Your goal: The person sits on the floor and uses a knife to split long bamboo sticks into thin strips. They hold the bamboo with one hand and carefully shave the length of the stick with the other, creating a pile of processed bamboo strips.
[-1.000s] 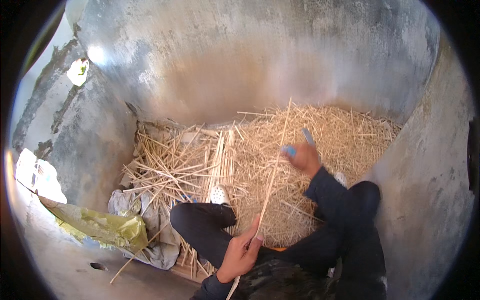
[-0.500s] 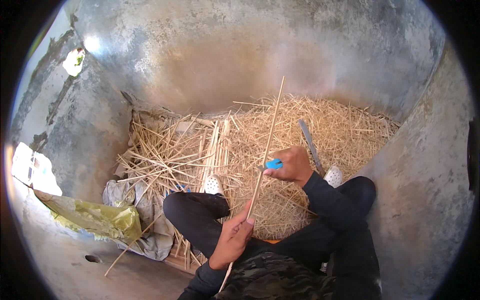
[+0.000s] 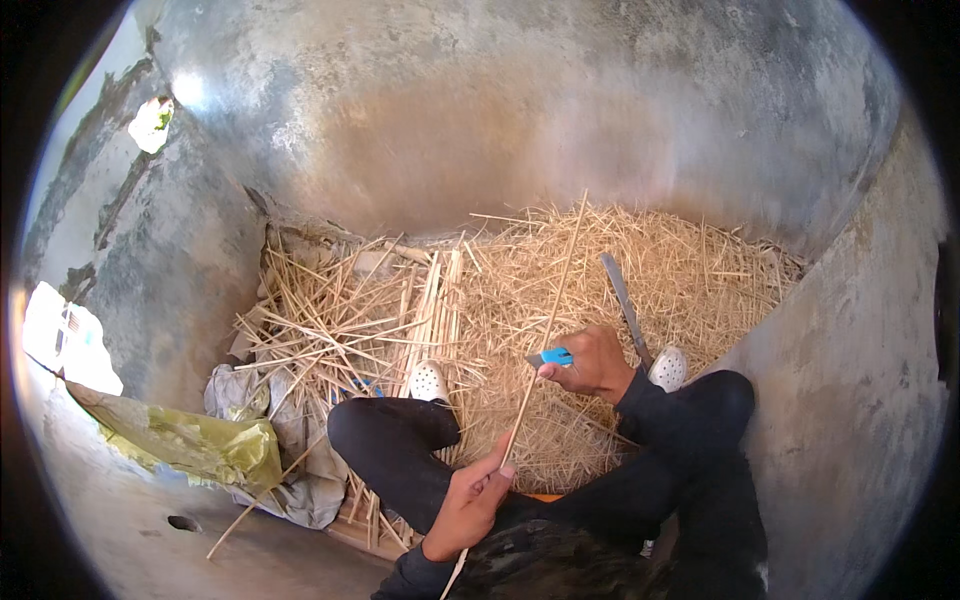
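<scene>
A long, thin bamboo strip (image 3: pixel 565 270) slants up from my lap toward the far wall. My left hand (image 3: pixel 470 502) is closed round its lower part, thumb laid along it, and the tail end passes below the hand. Closed on a small blue-handled knife (image 3: pixel 556 356), my right hand (image 3: pixel 597 363) holds the short grey blade against the strip, partway up. Beneath the strip spreads a thick heap of pale shavings (image 3: pixel 680 270).
A long-bladed knife (image 3: pixel 622 297) lies on the shavings beyond my right hand. Loose strips (image 3: pixel 320 330) pile up on the left, near grey cloth (image 3: pixel 310 495) and yellowish sheeting (image 3: pixel 230 450). My legs and white clogs (image 3: pixel 428 381) flank the heap. Concrete walls (image 3: pixel 520 110) enclose everything.
Both hands sit lower in the view, and the strip's far tip has dropped and shifted right. The knife has moved slightly to the right and nearer, still at the strip.
</scene>
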Demonstrator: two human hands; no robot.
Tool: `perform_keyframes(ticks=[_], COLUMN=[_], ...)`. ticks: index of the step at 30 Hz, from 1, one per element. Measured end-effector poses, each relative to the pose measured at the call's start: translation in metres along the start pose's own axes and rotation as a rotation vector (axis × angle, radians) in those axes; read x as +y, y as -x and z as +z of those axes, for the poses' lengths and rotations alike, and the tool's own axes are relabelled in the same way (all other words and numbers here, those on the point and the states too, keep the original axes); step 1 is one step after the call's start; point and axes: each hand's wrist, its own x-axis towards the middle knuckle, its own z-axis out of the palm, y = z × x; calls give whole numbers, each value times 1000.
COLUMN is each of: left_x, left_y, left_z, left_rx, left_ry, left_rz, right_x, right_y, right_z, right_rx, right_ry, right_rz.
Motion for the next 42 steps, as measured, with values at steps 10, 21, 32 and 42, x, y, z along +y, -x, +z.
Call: perform_keyframes(ticks=[10, 21, 32, 42], left_x=[5, -22, 2, 0], left_y=[4, 7, -22, -16], left_z=[6, 4, -35, -18], left_rx=[-3, -93, -71, -125], left_ry=[-234, -173, 466, 292], left_rz=[138, 194, -111, -19], right_x=[-15, 144, 22, -10], right_y=[6, -40, -23, -9], right_z=[0, -13, -9, 9], right_rx=[-5, 155, -79, -109], right_ry=[-147, 165, -120, -78], right_rz=[-14, 696, 159, 132])
